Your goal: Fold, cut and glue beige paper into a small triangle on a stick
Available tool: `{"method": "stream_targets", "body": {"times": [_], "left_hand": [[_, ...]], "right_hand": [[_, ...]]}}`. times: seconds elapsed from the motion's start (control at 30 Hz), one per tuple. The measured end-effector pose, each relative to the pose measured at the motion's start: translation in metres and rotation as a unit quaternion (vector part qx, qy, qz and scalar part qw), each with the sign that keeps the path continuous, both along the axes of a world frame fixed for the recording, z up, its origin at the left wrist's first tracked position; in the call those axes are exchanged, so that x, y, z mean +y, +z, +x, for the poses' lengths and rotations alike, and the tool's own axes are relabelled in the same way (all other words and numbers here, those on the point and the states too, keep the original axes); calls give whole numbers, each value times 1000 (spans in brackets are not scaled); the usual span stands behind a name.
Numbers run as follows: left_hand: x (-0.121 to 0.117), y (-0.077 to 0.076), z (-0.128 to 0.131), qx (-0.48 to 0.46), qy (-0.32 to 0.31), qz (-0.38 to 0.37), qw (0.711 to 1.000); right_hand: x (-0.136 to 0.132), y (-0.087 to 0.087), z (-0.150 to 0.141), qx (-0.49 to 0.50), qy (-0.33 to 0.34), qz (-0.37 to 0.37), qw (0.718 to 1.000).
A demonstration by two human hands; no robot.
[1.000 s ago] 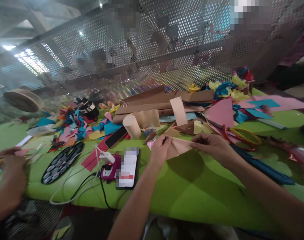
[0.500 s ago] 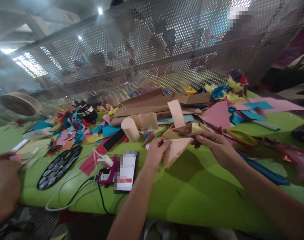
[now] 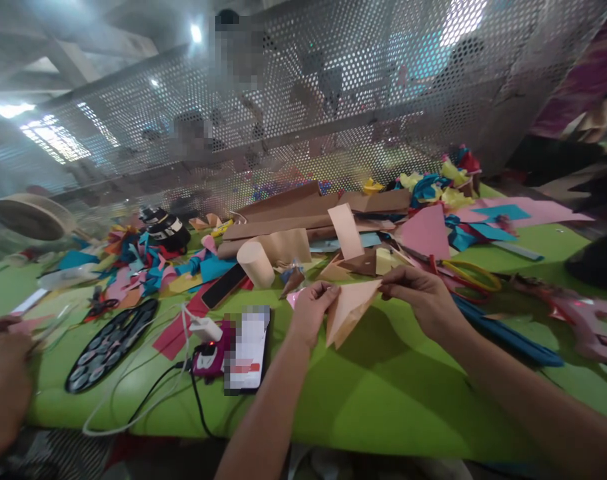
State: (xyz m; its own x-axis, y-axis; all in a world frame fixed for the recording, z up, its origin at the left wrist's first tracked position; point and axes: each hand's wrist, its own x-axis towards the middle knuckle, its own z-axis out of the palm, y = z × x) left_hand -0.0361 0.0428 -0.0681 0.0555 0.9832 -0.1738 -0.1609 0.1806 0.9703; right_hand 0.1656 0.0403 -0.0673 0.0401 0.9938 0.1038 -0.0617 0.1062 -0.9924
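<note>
A peach-coloured folded paper, roughly triangular with several layers, is held above the green table. My left hand pinches its left edge between thumb and fingers. At its right corner, my right hand grips the tip with thumb and forefinger. The folded layers hang slightly apart at the lower end. Beyond the paper, a loose peach paper strip leans on the heap. Left of it stands a rolled paper tube.
A phone with a lit screen, a magenta power adapter with cables and a black oval tray lie left. Scissors, a blue strip and a pink glue gun lie right. Another person's hand is far left.
The folded paper has tilted a little, so its lower layers show further apart. Both hands keep their hold on it. The whole view has shifted slightly.
</note>
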Motion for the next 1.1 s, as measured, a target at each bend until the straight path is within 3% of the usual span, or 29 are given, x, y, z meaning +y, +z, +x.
{"method": "stream_targets", "body": {"times": [0.2, 0.43, 0.7, 0.93, 1.1], "left_hand": [[-1, 0, 2, 22, 2, 35, 999], [-3, 2, 3, 137, 30, 133, 981], [-9, -1, 10, 266, 34, 186, 945], [-11, 1, 9, 287, -43, 211, 933], [-10, -3, 7, 268, -105, 160, 944]], "right_hand": [[0, 0, 2, 9, -9, 15, 1000], [1, 3, 6, -1, 58, -20, 998], [1, 6, 4, -141, 88, -28, 986], [-5, 6, -2, -212, 94, 40, 972], [-5, 6, -1, -211, 49, 23, 976]]}}
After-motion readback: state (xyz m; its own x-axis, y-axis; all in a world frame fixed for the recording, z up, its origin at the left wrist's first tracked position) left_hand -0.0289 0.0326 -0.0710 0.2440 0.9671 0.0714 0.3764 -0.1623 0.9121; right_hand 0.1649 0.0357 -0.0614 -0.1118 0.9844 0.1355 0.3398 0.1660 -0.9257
